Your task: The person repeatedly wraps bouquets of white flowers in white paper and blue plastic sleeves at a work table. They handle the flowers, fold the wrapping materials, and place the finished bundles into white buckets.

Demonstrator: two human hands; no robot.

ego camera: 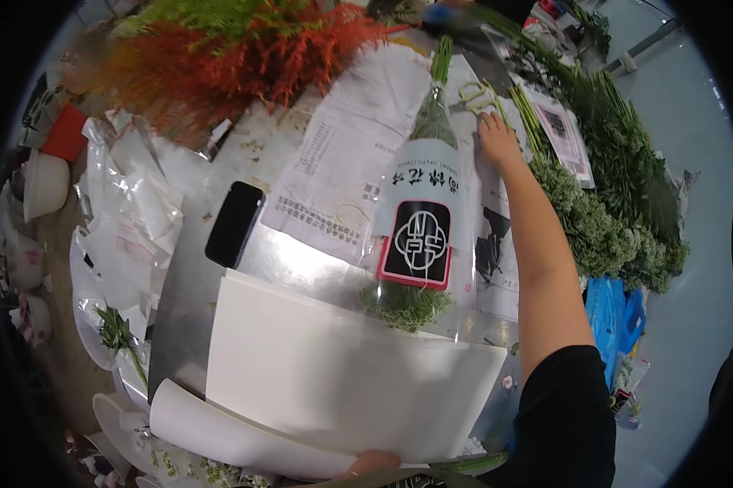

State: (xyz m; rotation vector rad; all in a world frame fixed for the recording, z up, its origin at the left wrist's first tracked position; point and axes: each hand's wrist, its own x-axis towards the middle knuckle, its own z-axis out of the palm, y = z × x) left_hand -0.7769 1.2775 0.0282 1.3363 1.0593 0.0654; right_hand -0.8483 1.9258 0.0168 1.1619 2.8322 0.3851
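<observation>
My right hand (499,139) reaches across the table, palm down. Its fingertips are right beside the yellow-green handles of a pair of scissors (477,97); I cannot tell whether they touch. Left of that arm lies a bunch of green stems with small pale flower heads (410,310) in a clear printed sleeve (424,177), its stems pointing away from me. At the bottom edge, part of my left hand (375,462) shows by the curled near edge of white wrapping sheets (342,366). The rest of that hand is hidden or cut off.
Newspaper (330,177) lies beneath the sleeve on a metal table (183,317). A black phone (235,224) is at the left. Red-orange foliage (238,67) crowds the far side, green bunches (610,232) the right. Clear plastic wrap (122,201) hangs over the left edge.
</observation>
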